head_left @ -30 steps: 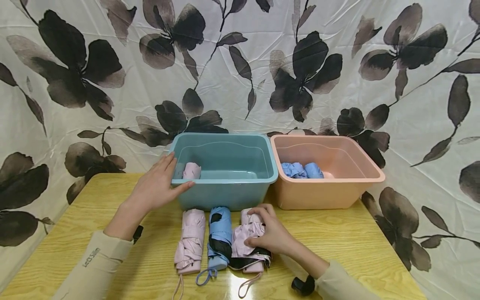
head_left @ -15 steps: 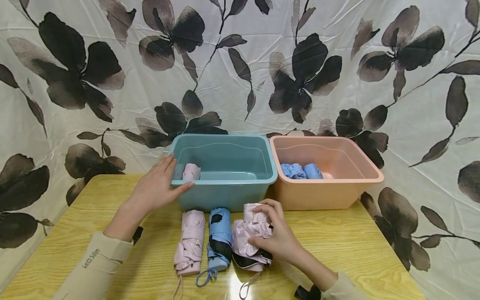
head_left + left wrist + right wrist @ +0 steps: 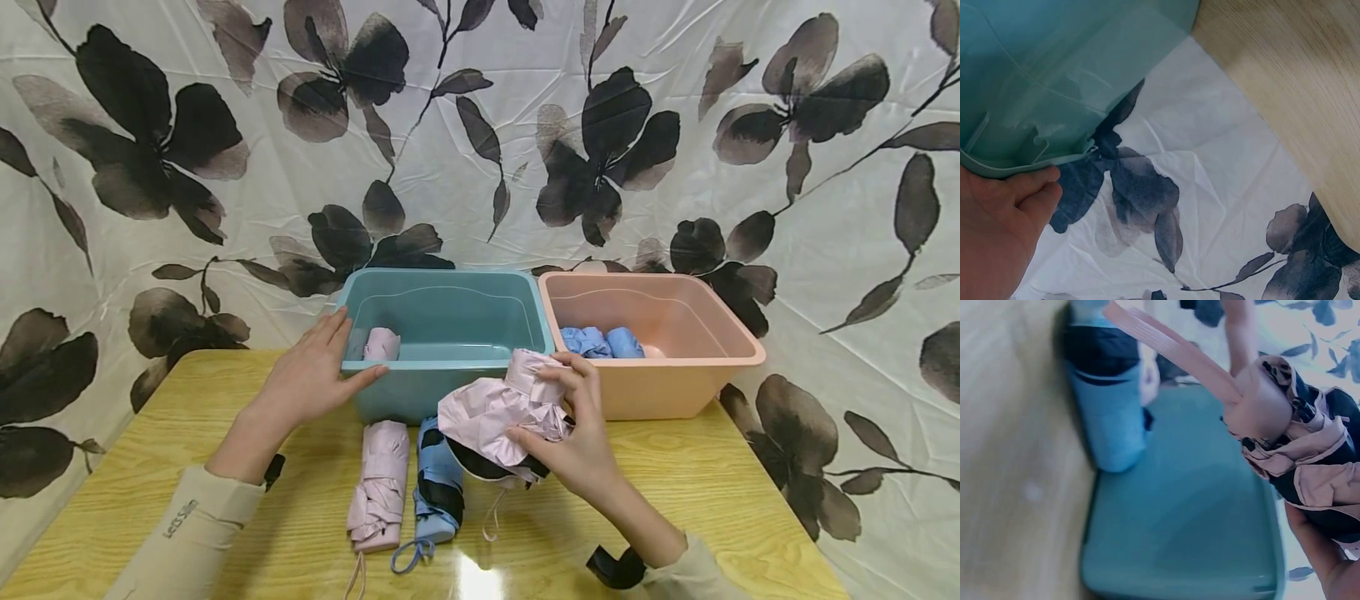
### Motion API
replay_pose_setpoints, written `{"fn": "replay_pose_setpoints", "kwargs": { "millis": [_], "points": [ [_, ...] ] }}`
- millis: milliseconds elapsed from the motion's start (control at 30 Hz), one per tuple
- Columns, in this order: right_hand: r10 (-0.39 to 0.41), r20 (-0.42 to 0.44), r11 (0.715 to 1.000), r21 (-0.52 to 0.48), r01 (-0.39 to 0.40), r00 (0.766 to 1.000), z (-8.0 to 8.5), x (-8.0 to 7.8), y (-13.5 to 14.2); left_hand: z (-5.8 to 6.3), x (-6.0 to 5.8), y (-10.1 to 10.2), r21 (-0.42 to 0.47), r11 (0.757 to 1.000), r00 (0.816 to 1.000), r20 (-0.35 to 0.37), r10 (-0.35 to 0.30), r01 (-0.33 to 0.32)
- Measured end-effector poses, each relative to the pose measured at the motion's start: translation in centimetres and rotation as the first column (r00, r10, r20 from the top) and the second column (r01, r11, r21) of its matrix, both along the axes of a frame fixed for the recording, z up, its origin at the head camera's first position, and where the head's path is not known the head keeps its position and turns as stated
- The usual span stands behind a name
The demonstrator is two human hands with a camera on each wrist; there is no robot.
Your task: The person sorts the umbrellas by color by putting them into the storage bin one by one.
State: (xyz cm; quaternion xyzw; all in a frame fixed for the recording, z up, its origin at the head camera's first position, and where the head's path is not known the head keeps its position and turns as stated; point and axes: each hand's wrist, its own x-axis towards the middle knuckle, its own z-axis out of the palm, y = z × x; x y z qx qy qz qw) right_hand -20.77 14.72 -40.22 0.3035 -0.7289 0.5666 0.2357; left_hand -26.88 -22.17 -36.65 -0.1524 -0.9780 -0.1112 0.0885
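My right hand (image 3: 588, 433) grips a pink folded umbrella (image 3: 498, 417), raised above the table in front of the teal bin (image 3: 450, 383). Its black underside shows through loose folds, and the handle with a pink strap (image 3: 1172, 350) faces the right wrist camera. With fingers extended, my left hand (image 3: 311, 367) rests against the teal bin's left rim, thumb over the front edge. On the table lie another pink folded umbrella (image 3: 378, 483) and a blue folded umbrella (image 3: 438, 492), side by side. One pink roll (image 3: 382, 343) sits inside the teal bin.
A peach bin (image 3: 645, 387) stands right beside the teal one, with blue bundles (image 3: 600, 342) in it. Both are near the back of the wooden table (image 3: 675, 492). Behind hangs a white cloth (image 3: 465, 167) with dark flowers.
My right hand has lifted the right-hand pink umbrella off the table, up and toward the teal bin, its folds spreading leftward. The left hand has stayed on the rim.
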Motion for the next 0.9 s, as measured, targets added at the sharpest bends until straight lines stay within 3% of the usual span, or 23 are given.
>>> {"fn": "replay_pose_setpoints", "kwargs": {
  "millis": [200, 433, 767, 900],
  "points": [
    [-0.019, -0.089, 0.995, -0.100, 0.010, 0.996, 2.4, -1.4, -0.6, -0.1, 0.0, 0.0, 0.002, 1.000, 1.000, 0.008, 0.001, -0.001],
    [-0.045, -0.140, 0.990, -0.139, 0.025, 0.989, 5.3, -4.1, -1.8, 0.0, 0.1, 0.0, 0.015, 1.000, 1.000, 0.003, 0.004, -0.004],
    [-0.063, -0.137, 0.987, -0.157, 0.041, 0.989, 7.3, -9.1, -5.2, -0.2, -0.2, -0.3, 0.018, 1.000, 1.000, -0.012, 0.002, -0.002],
    [-0.065, -0.063, 0.991, -0.124, 0.057, 0.996, 7.7, -10.9, -6.7, -0.3, -0.3, -0.3, 0.025, 1.000, 1.000, -0.016, 0.001, -0.001]
  ]
}}
